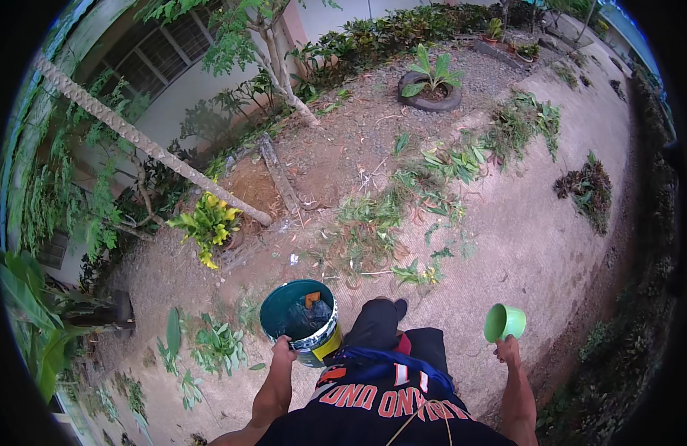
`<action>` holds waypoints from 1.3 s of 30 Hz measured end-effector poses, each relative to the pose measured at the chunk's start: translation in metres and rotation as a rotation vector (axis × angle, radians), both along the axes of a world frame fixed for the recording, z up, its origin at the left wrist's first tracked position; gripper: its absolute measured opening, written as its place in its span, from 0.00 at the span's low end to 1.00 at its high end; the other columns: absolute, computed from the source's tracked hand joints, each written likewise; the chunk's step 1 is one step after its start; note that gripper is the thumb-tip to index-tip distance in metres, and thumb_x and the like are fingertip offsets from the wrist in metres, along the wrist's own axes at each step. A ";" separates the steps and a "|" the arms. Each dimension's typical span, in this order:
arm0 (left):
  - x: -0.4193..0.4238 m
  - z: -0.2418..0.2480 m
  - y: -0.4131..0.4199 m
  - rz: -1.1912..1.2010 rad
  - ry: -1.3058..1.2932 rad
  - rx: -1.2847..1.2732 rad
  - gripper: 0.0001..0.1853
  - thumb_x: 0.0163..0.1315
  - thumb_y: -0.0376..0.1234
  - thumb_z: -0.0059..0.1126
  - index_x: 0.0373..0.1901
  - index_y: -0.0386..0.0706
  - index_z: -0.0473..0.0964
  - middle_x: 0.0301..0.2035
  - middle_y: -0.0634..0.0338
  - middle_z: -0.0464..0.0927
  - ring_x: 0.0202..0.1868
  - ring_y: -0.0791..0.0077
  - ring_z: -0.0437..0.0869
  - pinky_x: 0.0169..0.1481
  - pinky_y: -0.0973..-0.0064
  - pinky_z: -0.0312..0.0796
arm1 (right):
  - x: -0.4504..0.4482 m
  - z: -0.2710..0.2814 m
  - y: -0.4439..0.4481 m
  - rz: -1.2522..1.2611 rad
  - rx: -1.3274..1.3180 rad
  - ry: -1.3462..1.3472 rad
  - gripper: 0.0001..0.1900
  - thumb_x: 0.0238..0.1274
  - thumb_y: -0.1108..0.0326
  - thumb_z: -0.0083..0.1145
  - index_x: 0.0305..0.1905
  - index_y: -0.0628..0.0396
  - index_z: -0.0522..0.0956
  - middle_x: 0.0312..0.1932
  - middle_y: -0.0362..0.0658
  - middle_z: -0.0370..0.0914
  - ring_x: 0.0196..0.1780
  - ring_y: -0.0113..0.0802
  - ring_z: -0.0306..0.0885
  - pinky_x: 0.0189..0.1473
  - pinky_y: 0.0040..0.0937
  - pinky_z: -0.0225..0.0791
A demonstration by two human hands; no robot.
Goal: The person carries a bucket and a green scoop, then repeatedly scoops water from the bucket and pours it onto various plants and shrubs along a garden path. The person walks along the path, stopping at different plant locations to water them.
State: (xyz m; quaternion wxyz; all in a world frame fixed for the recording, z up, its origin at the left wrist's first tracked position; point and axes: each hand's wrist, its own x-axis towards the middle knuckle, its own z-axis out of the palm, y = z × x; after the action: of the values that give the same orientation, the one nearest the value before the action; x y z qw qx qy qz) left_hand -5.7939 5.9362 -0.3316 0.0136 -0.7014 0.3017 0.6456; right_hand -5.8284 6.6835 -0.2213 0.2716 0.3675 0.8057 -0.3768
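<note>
My left hand (285, 348) grips the near rim of a plastic bucket (268, 313), held beside my left leg. The bucket is dark green inside, with a pale, stained rim and a yellow patch on its outer wall. Deep in it lie an orange-brown piece (312, 300) and something dark and wet-looking that I cannot make out. Out to the right, my right hand (507, 349) is closed on a light green plastic dipper (516, 320). The dipper is tilted, its mouth facing left, and its inside looks empty. Below both hands runs a concrete path (460, 290).
Cut greenery (377, 217) lies in heaps on the path ahead, with another plant heap (589, 192) to the right. A slanting trunk (154, 148) and a yellow-leaved potted plant (212, 226) stand at left. Farther off is a tyre planter (430, 100). A planted strip (628, 345) borders the right side.
</note>
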 end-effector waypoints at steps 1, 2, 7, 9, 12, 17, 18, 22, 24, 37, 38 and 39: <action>-0.023 0.002 0.013 0.008 -0.060 -0.033 0.23 0.49 0.26 0.59 0.50 0.37 0.69 0.48 0.45 0.76 0.49 0.47 0.79 0.48 0.36 0.72 | -0.047 0.007 0.001 0.057 0.018 0.061 0.17 0.71 0.61 0.52 0.47 0.67 0.66 0.19 0.50 0.76 0.13 0.29 0.70 0.11 0.30 0.62; -0.046 0.004 0.027 -0.015 -0.029 -0.045 0.23 0.49 0.25 0.60 0.50 0.38 0.70 0.47 0.45 0.76 0.47 0.47 0.80 0.47 0.37 0.72 | -0.092 0.015 -0.001 0.051 -0.031 0.149 0.15 0.72 0.60 0.50 0.48 0.63 0.67 0.18 0.47 0.75 0.13 0.27 0.69 0.11 0.29 0.60; -0.163 -0.007 0.078 -0.097 0.008 0.024 0.24 0.46 0.24 0.61 0.48 0.41 0.70 0.40 0.49 0.76 0.40 0.50 0.81 0.39 0.42 0.74 | -0.290 0.054 -0.074 0.467 -0.125 0.434 0.14 0.72 0.61 0.52 0.47 0.62 0.68 0.26 0.49 0.77 0.28 0.34 0.79 0.31 0.37 0.72; -0.209 -0.020 0.095 -0.161 0.000 0.028 0.19 0.47 0.25 0.60 0.43 0.43 0.72 0.41 0.51 0.75 0.41 0.51 0.78 0.43 0.42 0.72 | -0.344 0.064 -0.117 0.690 -0.078 0.508 0.16 0.69 0.59 0.53 0.48 0.62 0.69 0.32 0.63 0.80 0.39 0.62 0.81 0.43 0.52 0.72; -0.280 -0.034 0.126 -0.156 -0.011 -0.006 0.15 0.48 0.26 0.58 0.40 0.47 0.75 0.49 0.52 0.74 0.52 0.49 0.75 0.55 0.37 0.69 | -0.419 0.066 -0.170 0.984 -0.083 0.458 0.17 0.69 0.55 0.53 0.46 0.60 0.68 0.30 0.64 0.77 0.39 0.66 0.78 0.41 0.58 0.68; -0.396 -0.042 0.174 -0.165 -0.004 -0.157 0.24 0.45 0.25 0.61 0.49 0.41 0.69 0.49 0.50 0.73 0.45 0.51 0.79 0.42 0.40 0.74 | -0.529 0.042 -0.217 1.324 -0.153 0.399 0.25 0.70 0.59 0.49 0.58 0.70 0.60 0.27 0.66 0.78 0.35 0.64 0.81 0.41 0.58 0.72; -0.415 -0.040 0.184 -0.150 0.001 -0.213 0.27 0.45 0.25 0.61 0.52 0.41 0.67 0.49 0.50 0.73 0.44 0.51 0.80 0.39 0.42 0.75 | -0.550 0.034 -0.229 1.387 -0.164 0.399 0.22 0.69 0.59 0.49 0.56 0.68 0.62 0.25 0.65 0.77 0.34 0.64 0.81 0.37 0.58 0.73; -0.485 -0.005 0.209 -0.345 -0.080 -0.334 0.37 0.43 0.24 0.61 0.60 0.40 0.59 0.49 0.48 0.74 0.43 0.55 0.81 0.36 0.53 0.76 | -0.615 0.013 -0.242 1.422 -0.222 0.377 0.17 0.68 0.58 0.50 0.46 0.63 0.67 0.27 0.58 0.81 0.33 0.60 0.83 0.39 0.62 0.70; -0.516 0.016 0.217 -0.357 -0.044 -0.383 0.38 0.44 0.25 0.63 0.61 0.38 0.60 0.49 0.47 0.76 0.45 0.58 0.80 0.44 0.58 0.76 | -0.640 0.011 -0.249 1.495 -0.126 0.388 0.18 0.68 0.58 0.50 0.49 0.64 0.68 0.31 0.57 0.83 0.35 0.58 0.84 0.42 0.64 0.71; -0.705 0.127 0.312 -0.381 0.212 -0.629 0.34 0.50 0.24 0.63 0.61 0.31 0.60 0.42 0.50 0.78 0.41 0.67 0.80 0.49 0.70 0.73 | -0.809 -0.004 -0.285 1.794 -0.047 0.220 0.16 0.64 0.66 0.51 0.55 0.58 0.75 0.40 0.56 0.85 0.45 0.55 0.86 0.47 0.51 0.78; -0.720 0.129 0.320 -0.366 0.223 -0.649 0.34 0.50 0.24 0.63 0.60 0.31 0.60 0.42 0.50 0.79 0.41 0.67 0.80 0.48 0.70 0.73 | -0.824 -0.005 -0.281 1.832 -0.059 0.236 0.16 0.64 0.66 0.50 0.54 0.58 0.75 0.41 0.56 0.85 0.46 0.55 0.86 0.47 0.50 0.78; -0.735 0.127 0.327 -0.343 0.190 -0.626 0.34 0.50 0.25 0.63 0.60 0.31 0.60 0.41 0.50 0.79 0.40 0.68 0.80 0.47 0.70 0.74 | -0.833 -0.006 -0.275 1.850 -0.065 0.217 0.16 0.64 0.66 0.50 0.54 0.58 0.75 0.41 0.55 0.85 0.46 0.55 0.86 0.48 0.50 0.78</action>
State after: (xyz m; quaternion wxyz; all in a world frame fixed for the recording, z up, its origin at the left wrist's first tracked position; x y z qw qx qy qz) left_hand -6.5286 6.2634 -0.2044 -0.1216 -0.5477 0.5979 0.5726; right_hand -6.6614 6.4087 -0.2269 0.3972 -0.4656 0.7882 -0.0650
